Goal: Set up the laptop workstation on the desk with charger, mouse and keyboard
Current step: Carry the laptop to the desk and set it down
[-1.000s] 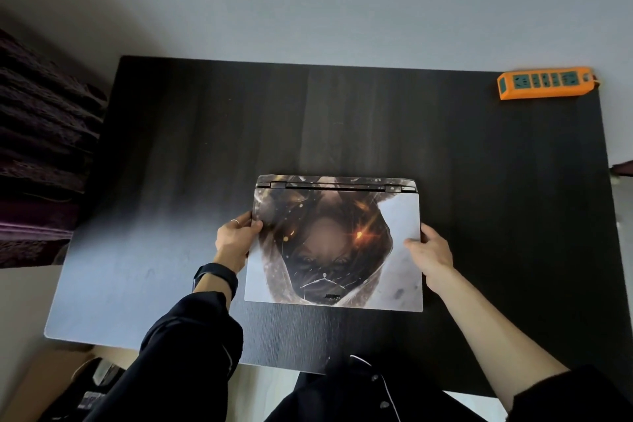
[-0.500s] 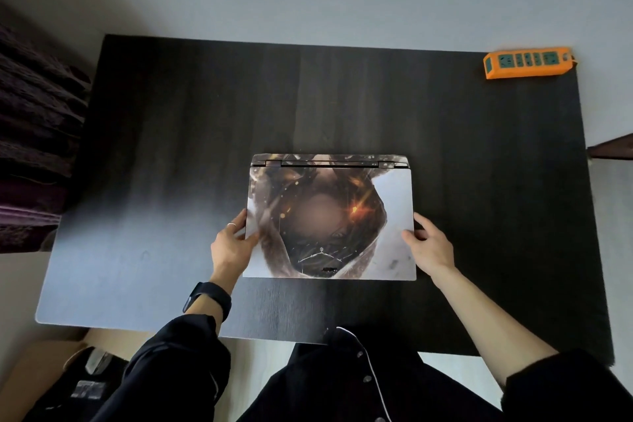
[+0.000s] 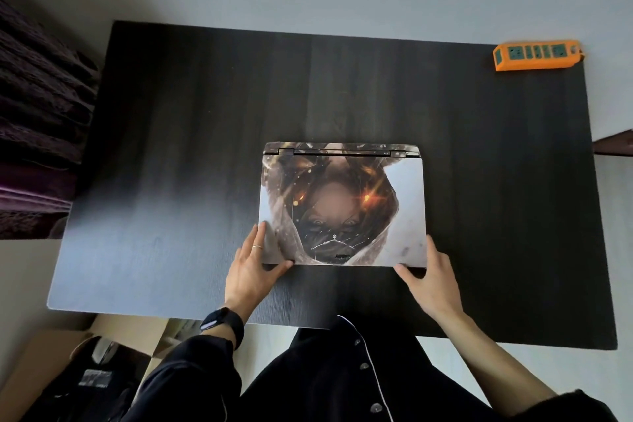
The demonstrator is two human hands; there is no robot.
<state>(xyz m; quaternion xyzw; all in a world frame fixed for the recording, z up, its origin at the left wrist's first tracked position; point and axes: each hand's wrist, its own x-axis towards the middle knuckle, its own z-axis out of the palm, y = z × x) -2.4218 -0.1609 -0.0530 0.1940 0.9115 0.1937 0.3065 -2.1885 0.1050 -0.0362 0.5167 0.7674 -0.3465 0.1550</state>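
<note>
Touching the laptop [image 3: 342, 202] (near corners) are left hand [image 3: 251, 271], right hand [image 3: 433, 279].

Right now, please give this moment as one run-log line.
laptop: closed, flat on desk | left hand: touches its near-left corner | right hand: touches near-right corner | power strip: far-right desk corner

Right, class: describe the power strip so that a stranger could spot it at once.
Find the black desk. At its far right corner, away from the laptop near the front, lies the power strip. It is the only orange thing, with a row of green sockets.
</note>
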